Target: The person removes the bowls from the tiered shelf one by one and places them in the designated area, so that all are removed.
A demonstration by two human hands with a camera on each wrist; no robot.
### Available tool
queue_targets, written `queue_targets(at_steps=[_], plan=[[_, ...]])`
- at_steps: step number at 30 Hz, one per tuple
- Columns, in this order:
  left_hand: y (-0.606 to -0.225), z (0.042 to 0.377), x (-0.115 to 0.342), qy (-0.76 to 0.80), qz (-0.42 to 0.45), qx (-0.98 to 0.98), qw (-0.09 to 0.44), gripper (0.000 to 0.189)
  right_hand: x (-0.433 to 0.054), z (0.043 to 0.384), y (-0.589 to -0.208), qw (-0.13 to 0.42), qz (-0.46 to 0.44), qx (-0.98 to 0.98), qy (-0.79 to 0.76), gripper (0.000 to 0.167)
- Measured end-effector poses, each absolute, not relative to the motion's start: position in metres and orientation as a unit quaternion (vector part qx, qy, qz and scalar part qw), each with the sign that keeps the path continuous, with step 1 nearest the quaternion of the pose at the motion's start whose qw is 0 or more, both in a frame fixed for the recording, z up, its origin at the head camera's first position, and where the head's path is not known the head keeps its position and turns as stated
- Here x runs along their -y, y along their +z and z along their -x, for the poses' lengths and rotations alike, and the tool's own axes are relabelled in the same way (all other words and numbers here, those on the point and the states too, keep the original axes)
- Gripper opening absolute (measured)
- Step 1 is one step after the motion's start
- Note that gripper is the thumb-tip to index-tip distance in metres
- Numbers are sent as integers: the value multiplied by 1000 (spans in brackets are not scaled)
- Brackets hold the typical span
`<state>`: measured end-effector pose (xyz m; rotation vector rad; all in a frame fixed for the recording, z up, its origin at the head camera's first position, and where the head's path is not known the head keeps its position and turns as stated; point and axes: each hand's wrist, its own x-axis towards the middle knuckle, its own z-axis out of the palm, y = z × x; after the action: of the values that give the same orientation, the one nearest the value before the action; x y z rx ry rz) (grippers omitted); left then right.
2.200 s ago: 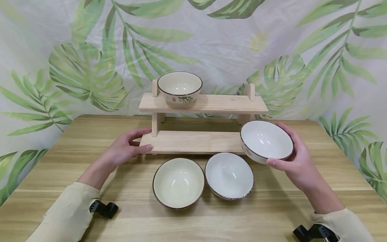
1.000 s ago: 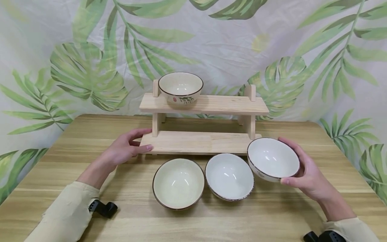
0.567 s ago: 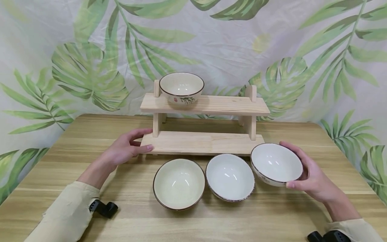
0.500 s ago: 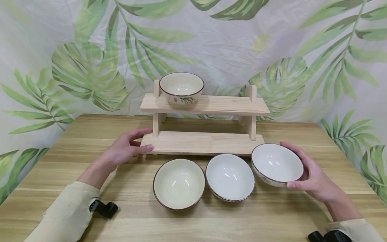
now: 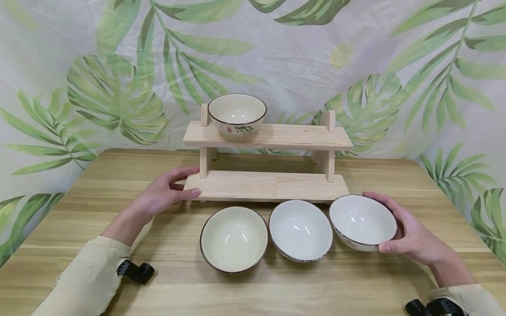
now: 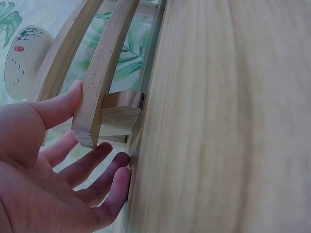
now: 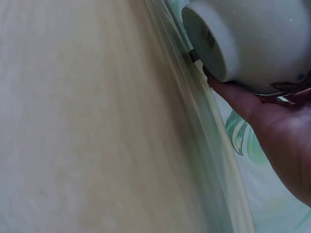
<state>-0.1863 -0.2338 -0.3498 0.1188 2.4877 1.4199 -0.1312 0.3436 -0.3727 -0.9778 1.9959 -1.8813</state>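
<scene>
My left hand (image 5: 164, 195) holds the left end of the lower board of a two-tier wooden shelf (image 5: 272, 186). In the left wrist view the thumb lies on the board (image 6: 104, 73) and the fingertips curl beneath its end. My right hand (image 5: 415, 239) grips a white bowl (image 5: 363, 219) with a dark rim by its right side, thumb near the rim. The right wrist view shows the bowl's foot ring (image 7: 214, 41) close over the table, with fingers under its side. To its left stand another white bowl (image 5: 300, 230) and a cream bowl (image 5: 234, 239).
A cream bowl with a painted plant (image 5: 237, 116) sits at the left of the upper board (image 5: 300, 136). Two short posts rise from that board's ends. The wooden table (image 5: 253, 294) meets a leaf-patterned cloth (image 5: 292, 57) behind the shelf.
My right hand has brought the white bowl down and toward me, from in front of the shelf's right end to beside the other white bowl. My left hand has stayed on the shelf.
</scene>
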Motion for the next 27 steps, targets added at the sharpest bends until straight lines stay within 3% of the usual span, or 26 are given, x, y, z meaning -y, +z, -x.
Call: queue_targets(at_steps=[14, 27], plan=[[-348, 187, 234, 488, -39, -861, 137, 79, -348, 130, -371, 136, 294, -743, -585, 103], [-348, 185, 234, 490, -39, -860, 137, 78, -349, 127, -364, 139, 313, -761, -551, 111]])
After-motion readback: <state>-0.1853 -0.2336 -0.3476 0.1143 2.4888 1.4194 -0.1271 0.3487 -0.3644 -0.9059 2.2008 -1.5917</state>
